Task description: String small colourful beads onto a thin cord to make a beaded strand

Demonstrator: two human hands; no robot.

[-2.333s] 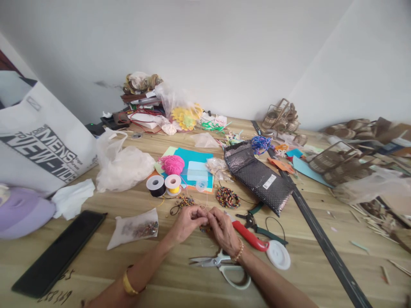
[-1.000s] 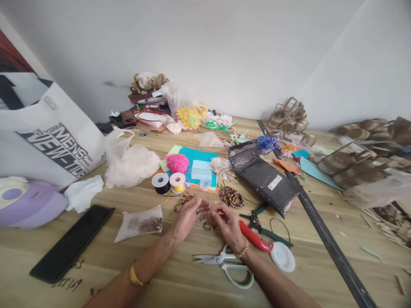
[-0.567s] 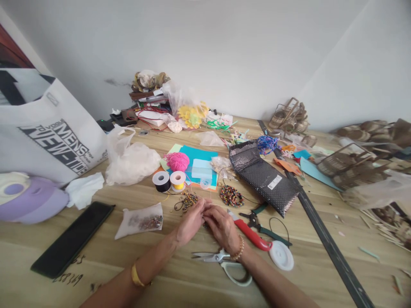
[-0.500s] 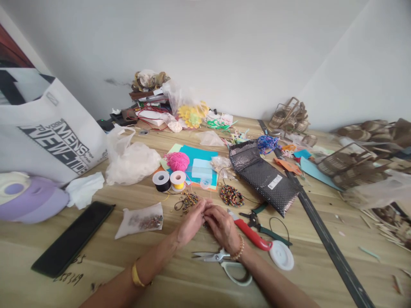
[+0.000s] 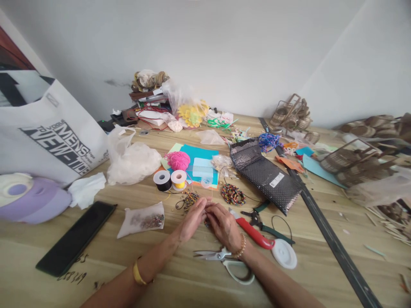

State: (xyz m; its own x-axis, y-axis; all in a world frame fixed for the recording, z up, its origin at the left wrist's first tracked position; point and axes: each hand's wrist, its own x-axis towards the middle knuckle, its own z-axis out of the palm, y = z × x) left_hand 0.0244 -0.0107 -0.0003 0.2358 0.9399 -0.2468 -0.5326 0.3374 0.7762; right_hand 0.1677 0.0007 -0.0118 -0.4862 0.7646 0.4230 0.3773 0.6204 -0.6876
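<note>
The left hand (image 5: 192,220) and right hand (image 5: 224,224) met at the lower centre of the frame, fingertips bunched together; what they gripped, if anything, could not be told. Partly hidden beads (image 5: 207,223) showed beneath them, a bead pile (image 5: 189,202) lay just above-left, and scissors (image 5: 221,255) lay below.
</note>
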